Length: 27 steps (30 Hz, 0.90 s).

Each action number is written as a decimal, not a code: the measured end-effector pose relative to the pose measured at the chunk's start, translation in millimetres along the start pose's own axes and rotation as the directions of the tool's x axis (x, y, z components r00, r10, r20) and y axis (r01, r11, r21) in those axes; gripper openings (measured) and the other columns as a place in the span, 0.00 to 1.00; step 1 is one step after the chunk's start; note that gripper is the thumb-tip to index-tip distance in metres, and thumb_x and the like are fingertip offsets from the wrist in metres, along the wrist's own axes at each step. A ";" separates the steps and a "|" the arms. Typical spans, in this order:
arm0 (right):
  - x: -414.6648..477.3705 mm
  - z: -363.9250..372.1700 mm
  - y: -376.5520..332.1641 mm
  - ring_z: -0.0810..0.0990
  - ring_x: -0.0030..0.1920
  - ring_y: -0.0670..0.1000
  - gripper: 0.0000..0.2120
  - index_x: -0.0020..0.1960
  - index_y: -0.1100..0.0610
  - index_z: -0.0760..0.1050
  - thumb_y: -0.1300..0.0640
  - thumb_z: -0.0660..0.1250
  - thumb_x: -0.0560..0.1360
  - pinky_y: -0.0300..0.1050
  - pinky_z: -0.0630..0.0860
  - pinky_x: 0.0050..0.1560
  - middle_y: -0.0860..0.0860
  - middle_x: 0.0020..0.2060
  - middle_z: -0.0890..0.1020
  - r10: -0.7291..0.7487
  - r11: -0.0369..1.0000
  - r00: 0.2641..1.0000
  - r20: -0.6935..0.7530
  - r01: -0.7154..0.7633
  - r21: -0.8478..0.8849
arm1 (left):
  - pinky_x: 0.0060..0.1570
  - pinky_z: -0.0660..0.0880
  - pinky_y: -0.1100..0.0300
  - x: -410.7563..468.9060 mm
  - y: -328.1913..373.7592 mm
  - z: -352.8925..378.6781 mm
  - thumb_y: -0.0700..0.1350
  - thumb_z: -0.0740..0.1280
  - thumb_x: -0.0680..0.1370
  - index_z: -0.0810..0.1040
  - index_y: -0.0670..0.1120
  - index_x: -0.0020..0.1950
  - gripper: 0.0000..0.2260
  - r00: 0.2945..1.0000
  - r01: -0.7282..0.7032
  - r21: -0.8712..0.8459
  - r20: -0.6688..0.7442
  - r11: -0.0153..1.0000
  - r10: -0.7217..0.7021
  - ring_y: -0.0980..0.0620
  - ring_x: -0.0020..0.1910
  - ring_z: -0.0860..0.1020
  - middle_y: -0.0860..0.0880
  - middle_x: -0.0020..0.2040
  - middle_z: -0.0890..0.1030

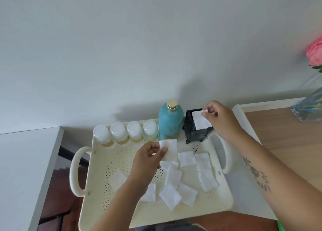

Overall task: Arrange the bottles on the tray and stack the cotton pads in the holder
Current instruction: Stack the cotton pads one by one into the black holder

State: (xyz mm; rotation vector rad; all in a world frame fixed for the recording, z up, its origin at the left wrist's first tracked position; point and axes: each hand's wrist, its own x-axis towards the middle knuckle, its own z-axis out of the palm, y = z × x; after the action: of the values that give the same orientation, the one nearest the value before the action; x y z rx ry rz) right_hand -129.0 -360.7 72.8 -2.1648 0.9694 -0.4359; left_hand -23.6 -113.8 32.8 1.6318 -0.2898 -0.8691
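Note:
A cream perforated tray [97, 187] with two handles holds everything. Along its far edge stand several small white-capped bottles [118, 134] in a row, then a tall teal bottle [170, 121] with a gold cap. Right of it sits the black holder [196, 132]. My right hand [221, 118] pinches a white cotton pad [200, 120] at the holder's open top. My left hand [148, 158] holds another cotton pad [169, 149] above the tray's middle. Several loose cotton pads [174, 176] lie scattered on the tray floor.
The tray rests on a white surface [244, 196] beside a wooden tabletop [287, 134]. A glass vase [310, 107] with a pink flower [315, 53] stands at the far right. A white wall rises behind. To the left is a gap down to dark flooring.

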 end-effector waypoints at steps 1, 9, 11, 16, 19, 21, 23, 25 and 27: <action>5.2 2.6 1.9 0.73 0.35 0.46 0.02 0.48 0.53 0.77 0.55 0.68 0.77 0.36 0.68 0.36 0.49 0.42 0.79 -0.016 1.000 1.000 0.020 0.016 -0.002 | 0.28 0.71 0.68 -0.2 0.8 4.4 0.46 0.73 0.75 0.81 0.49 0.44 0.02 1.000 -0.002 -0.003 -0.015 1.000 0.001 0.58 0.26 0.72 0.55 0.32 0.81; 21.6 12.1 18.5 0.71 0.50 0.54 0.01 0.45 0.52 0.78 0.54 0.69 0.75 0.44 0.65 0.44 0.44 0.39 0.77 -0.082 0.997 0.997 -0.003 0.082 0.007 | 0.28 0.71 0.68 -10.6 -1.8 28.2 0.45 0.73 0.75 0.81 0.50 0.44 0.02 0.993 -0.007 0.017 -0.120 1.000 0.009 0.60 0.26 0.73 0.53 0.35 0.84; 23.1 12.0 24.1 0.70 0.52 0.56 0.02 0.45 0.52 0.79 0.54 0.69 0.75 0.44 0.63 0.46 0.47 0.41 0.77 -0.091 0.995 0.995 -0.031 0.090 -0.036 | 0.28 0.71 0.68 -13.3 -2.8 32.6 0.46 0.72 0.76 0.81 0.50 0.44 0.02 0.991 -0.012 0.022 -0.133 1.000 0.015 0.60 0.26 0.73 0.53 0.35 0.84; 28.4 17.9 29.3 0.69 0.56 0.57 0.03 0.43 0.50 0.81 0.52 0.71 0.74 0.40 0.57 0.48 0.50 0.48 0.77 -0.033 0.999 0.999 0.001 0.033 -0.030 | 0.28 0.71 0.69 -16.9 -5.6 43.3 0.45 0.72 0.76 0.82 0.50 0.44 0.01 0.989 -0.010 0.016 -0.148 1.000 0.012 0.61 0.26 0.73 0.53 0.37 0.84; 30.1 20.1 29.3 0.65 0.54 0.53 0.04 0.45 0.49 0.83 0.50 0.71 0.74 0.42 0.59 0.49 0.49 0.48 0.73 -0.041 0.995 0.999 0.016 0.042 -0.085 | 0.29 0.71 0.68 -17.1 -6.0 48.5 0.46 0.72 0.76 0.82 0.54 0.42 0.03 0.988 -0.004 0.027 -0.153 1.000 0.008 0.60 0.26 0.73 0.53 0.37 0.84; 28.8 19.8 30.7 0.63 0.51 0.52 0.06 0.49 0.50 0.83 0.50 0.70 0.74 0.45 0.64 0.50 0.49 0.48 0.71 -0.077 0.980 0.996 0.035 0.082 -0.181 | 0.29 0.72 0.68 -16.3 -5.3 51.1 0.47 0.72 0.76 0.82 0.55 0.42 0.04 0.988 -0.003 0.039 -0.154 0.999 0.009 0.60 0.27 0.73 0.53 0.37 0.84; 24.2 17.9 31.9 0.67 0.51 0.55 0.07 0.51 0.52 0.83 0.53 0.69 0.76 0.49 0.70 0.49 0.51 0.50 0.74 -0.148 0.955 0.989 0.004 0.143 -0.259 | 0.30 0.72 0.67 -14.7 -4.3 53.1 0.47 0.72 0.76 0.82 0.55 0.42 0.03 0.988 -0.002 0.043 -0.156 0.999 0.009 0.58 0.27 0.73 0.52 0.37 0.84; 15.8 15.2 33.3 0.71 0.49 0.59 0.06 0.49 0.55 0.83 0.58 0.67 0.76 0.51 0.73 0.46 0.52 0.49 0.78 -0.265 0.917 0.962 -0.062 0.232 -0.324 | 0.30 0.72 0.68 -13.0 -3.1 55.0 0.47 0.72 0.76 0.81 0.55 0.42 0.04 0.988 -0.005 0.044 -0.155 0.999 0.012 0.59 0.27 0.73 0.52 0.37 0.84; 4.9 13.3 35.9 0.73 0.47 0.58 0.07 0.47 0.55 0.83 0.60 0.66 0.74 0.50 0.72 0.44 0.51 0.48 0.80 -0.392 0.863 0.916 -0.082 0.335 -0.378 | 0.30 0.72 0.69 -11.1 -2.5 57.1 0.47 0.72 0.75 0.81 0.54 0.42 0.03 0.988 -0.008 0.039 -0.153 0.999 0.014 0.59 0.27 0.73 0.53 0.37 0.84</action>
State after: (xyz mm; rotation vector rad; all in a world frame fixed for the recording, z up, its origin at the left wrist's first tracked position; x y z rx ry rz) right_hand -136.7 -374.8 37.7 -2.6992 0.7599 -0.6606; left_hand -70.4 -148.6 33.8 1.7208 -0.2089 -0.7283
